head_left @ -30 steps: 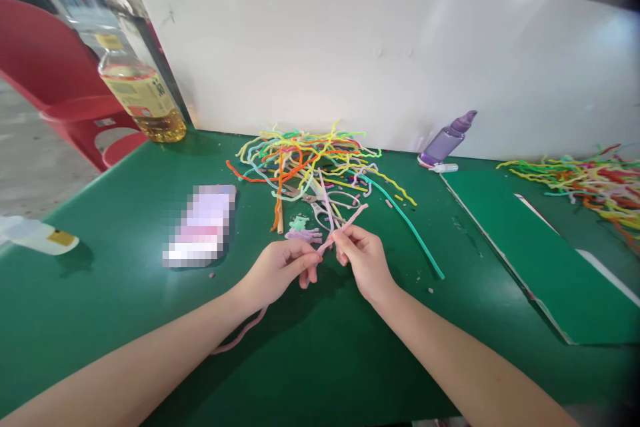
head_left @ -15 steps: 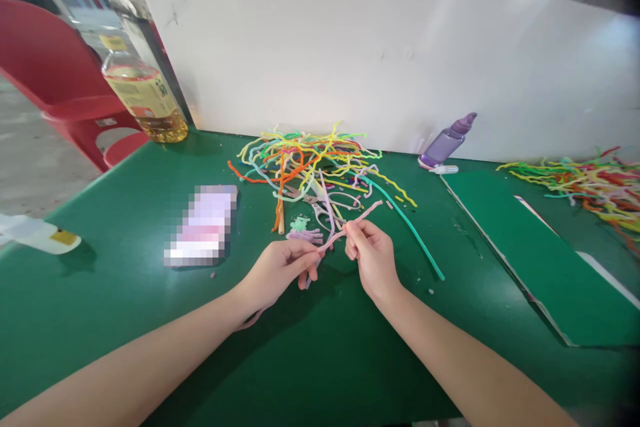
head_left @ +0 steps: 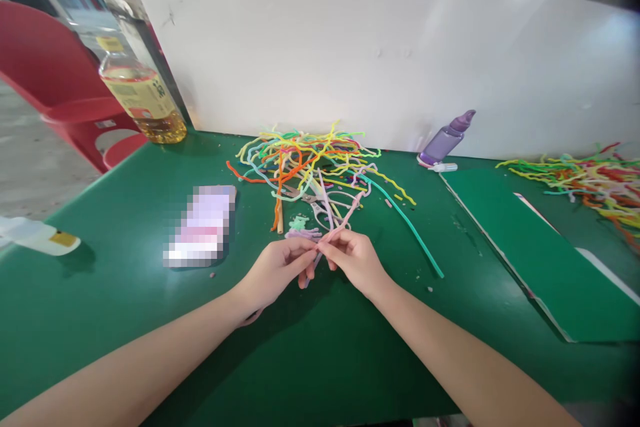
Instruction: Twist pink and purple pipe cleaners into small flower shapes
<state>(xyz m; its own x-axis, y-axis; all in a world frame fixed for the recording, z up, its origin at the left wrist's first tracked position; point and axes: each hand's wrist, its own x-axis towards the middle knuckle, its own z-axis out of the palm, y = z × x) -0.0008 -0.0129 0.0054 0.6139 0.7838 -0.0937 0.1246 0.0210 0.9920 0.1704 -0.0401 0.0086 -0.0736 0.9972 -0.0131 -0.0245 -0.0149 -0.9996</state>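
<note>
My left hand [head_left: 280, 265] is closed, with thumb and fingers pinching a pink pipe cleaner [head_left: 353, 208] and a lavender pipe cleaner [head_left: 326, 199]. My right hand [head_left: 353, 259] is closed as well, pinching the pink one right beside the left fingertips. The pink free end slants up and away over the scissors; the exact crossing between my fingers is hidden. Just beyond lie a small mint-green and lavender piece [head_left: 300, 225] and metal scissors [head_left: 320, 212]. Behind them spreads a tangled heap of coloured pipe cleaners [head_left: 305, 153].
A blurred-out phone [head_left: 203, 223] lies left, near a white bottle [head_left: 37, 235]. An oil bottle [head_left: 145, 100] stands at the back left corner, a purple bottle [head_left: 445, 139] by the white board [head_left: 310, 33]. Right are a green panel [head_left: 540, 253] and another strand pile [head_left: 595, 187].
My right hand has slid left and slightly down along the pink pipe cleaner to meet my left fingertips. The pink free end now points more steeply away. My left hand has barely moved.
</note>
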